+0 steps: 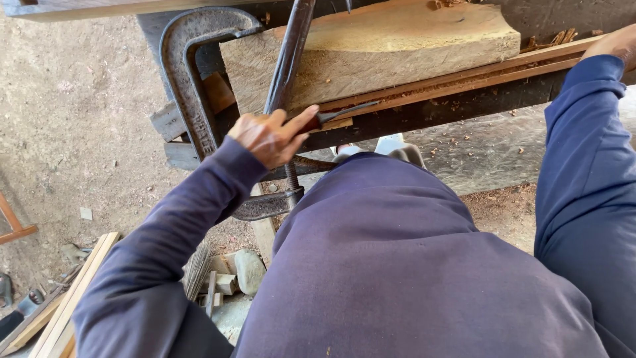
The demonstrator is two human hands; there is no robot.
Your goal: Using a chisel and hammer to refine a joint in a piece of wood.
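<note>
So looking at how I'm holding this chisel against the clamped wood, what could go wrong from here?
The left hand grips the chisel low beside the big iron clamp; a slip could knock the knuckles into it. The blade points along the thin strip toward the right hand, so a sudden release might drive it that way. The strip looks narrow and may split. Shavings on the bench could hide the cut line.

Count: 1 large iron C-clamp (189,79), 1 thick wood slab (371,50), 2 thin wood strips (464,78) along bench edge, 1 chisel (341,114), 2 hands: left hand (268,136), right hand (613,45). 1 stone (250,270) on ground.
</note>
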